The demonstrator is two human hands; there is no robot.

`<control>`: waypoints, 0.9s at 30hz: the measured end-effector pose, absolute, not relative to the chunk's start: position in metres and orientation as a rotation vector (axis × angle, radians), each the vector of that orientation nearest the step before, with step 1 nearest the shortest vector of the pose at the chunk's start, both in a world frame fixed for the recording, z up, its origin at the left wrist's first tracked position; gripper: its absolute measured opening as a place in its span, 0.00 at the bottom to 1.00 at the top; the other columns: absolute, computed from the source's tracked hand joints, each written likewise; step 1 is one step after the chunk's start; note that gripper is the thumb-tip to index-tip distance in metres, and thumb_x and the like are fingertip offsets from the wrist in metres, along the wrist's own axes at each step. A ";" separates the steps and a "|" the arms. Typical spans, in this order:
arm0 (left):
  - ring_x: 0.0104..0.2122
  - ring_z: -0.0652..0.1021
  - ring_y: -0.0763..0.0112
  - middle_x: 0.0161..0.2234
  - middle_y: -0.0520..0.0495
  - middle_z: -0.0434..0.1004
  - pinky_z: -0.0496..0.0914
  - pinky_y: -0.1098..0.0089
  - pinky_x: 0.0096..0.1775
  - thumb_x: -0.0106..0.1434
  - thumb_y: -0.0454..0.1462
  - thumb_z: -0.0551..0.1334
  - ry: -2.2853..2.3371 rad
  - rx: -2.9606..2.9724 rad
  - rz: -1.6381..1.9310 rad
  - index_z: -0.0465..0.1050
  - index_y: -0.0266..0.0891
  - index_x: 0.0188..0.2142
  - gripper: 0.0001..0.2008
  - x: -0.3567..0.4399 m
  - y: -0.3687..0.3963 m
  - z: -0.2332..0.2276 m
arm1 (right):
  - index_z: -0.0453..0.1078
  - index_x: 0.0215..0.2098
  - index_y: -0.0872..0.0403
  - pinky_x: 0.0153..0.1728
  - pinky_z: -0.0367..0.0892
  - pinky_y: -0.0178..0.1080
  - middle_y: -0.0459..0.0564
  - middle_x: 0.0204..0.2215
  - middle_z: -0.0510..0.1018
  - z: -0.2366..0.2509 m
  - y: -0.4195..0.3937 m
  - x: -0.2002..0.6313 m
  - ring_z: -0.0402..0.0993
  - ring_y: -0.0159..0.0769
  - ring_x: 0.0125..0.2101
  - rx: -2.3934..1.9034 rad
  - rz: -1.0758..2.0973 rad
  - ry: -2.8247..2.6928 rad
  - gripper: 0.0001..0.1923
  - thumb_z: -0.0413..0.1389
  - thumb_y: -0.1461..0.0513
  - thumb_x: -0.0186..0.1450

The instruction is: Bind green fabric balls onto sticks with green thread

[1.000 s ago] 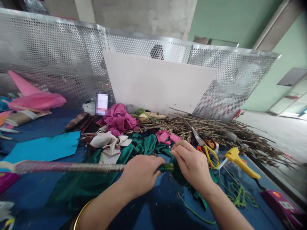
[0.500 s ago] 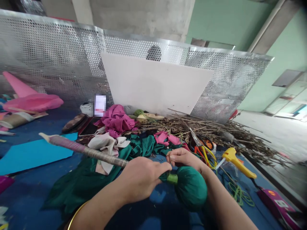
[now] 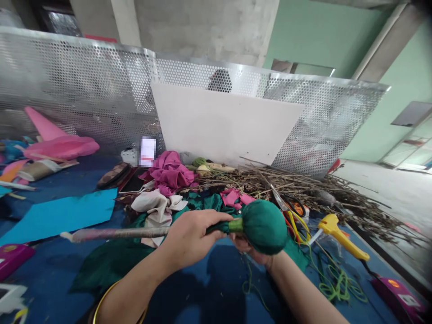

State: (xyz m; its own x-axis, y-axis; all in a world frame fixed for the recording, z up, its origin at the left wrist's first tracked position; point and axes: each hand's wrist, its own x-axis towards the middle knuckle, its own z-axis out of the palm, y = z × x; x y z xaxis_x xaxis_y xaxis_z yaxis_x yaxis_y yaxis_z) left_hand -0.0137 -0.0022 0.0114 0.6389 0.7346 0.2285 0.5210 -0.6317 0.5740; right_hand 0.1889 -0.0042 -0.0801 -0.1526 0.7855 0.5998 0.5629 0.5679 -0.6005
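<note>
My left hand (image 3: 192,236) is closed around a long stick (image 3: 124,232) wrapped in thread or tape, its pale tip pointing left. At the stick's right end sits a round ball covered in green cloth (image 3: 265,226), gathered at a neck bound with lighter green string (image 3: 235,225). Under the ball and neck is my right hand (image 3: 253,253), fingers curled together and partly hidden by the ball. A loose length of the string hangs below those fingers onto the table.
Dry twigs (image 3: 303,191), scissors (image 3: 278,195), and a yellow glue gun (image 3: 340,236) lie to the right, near tangled green cord (image 3: 340,283). Behind are magenta cloth (image 3: 172,173) and a white board (image 3: 226,121) against a perforated metal screen (image 3: 84,81). Blue sheet (image 3: 67,213) lies left.
The ball end has risen and the stick has turned nearly level. My right hand has moved from above the neck to beneath the ball. The view has shifted slightly.
</note>
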 end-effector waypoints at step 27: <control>0.49 0.76 0.63 0.49 0.52 0.78 0.67 0.65 0.51 0.61 0.36 0.60 1.216 2.231 0.686 0.74 0.46 0.49 0.16 0.008 -0.008 -0.003 | 0.57 0.26 0.52 0.26 0.56 0.34 0.42 0.21 0.62 -0.052 -0.073 0.138 0.59 0.30 0.22 -1.011 0.287 -1.632 0.15 0.43 0.64 0.72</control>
State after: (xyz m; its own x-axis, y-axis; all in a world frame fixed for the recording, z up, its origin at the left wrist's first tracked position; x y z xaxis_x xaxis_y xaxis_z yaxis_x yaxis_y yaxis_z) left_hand 0.0082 -0.0075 -0.0033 0.4731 0.8606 0.1884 0.6061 -0.4731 0.6394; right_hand 0.1378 -0.0733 -0.0519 0.0073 0.7343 0.6788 0.4581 0.6009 -0.6550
